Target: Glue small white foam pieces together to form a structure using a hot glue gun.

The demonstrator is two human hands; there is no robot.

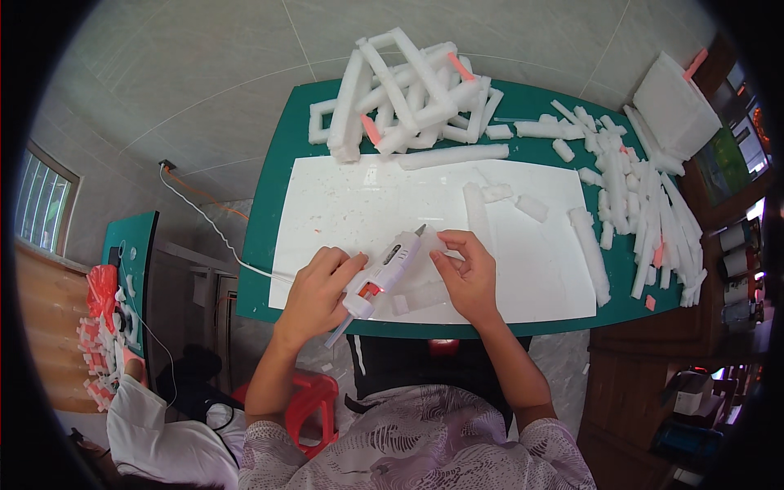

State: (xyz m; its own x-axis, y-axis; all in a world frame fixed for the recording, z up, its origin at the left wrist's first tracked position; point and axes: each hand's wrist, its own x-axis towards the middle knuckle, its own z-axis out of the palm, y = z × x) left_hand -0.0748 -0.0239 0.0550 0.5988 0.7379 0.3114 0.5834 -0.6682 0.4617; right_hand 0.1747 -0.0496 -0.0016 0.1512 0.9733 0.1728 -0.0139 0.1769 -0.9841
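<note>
My left hand [321, 286] grips a white hot glue gun [381, 273] with a glowing orange trigger, its nozzle aimed up and to the right. My right hand [467, 273] pinches a white foam piece [437, 249] just beside the nozzle. Another short foam block [418, 298] lies under my right palm. Both hands work over a white sheet [351, 204] on a green table [273, 180].
A heap of glued foam sticks [400, 90] sits at the table's far edge. Several loose foam strips [637, 204] cover the right side, below a white foam slab [676, 106]. A white cord [204, 216] runs off the left. Another person's sleeve [155, 437] shows at lower left.
</note>
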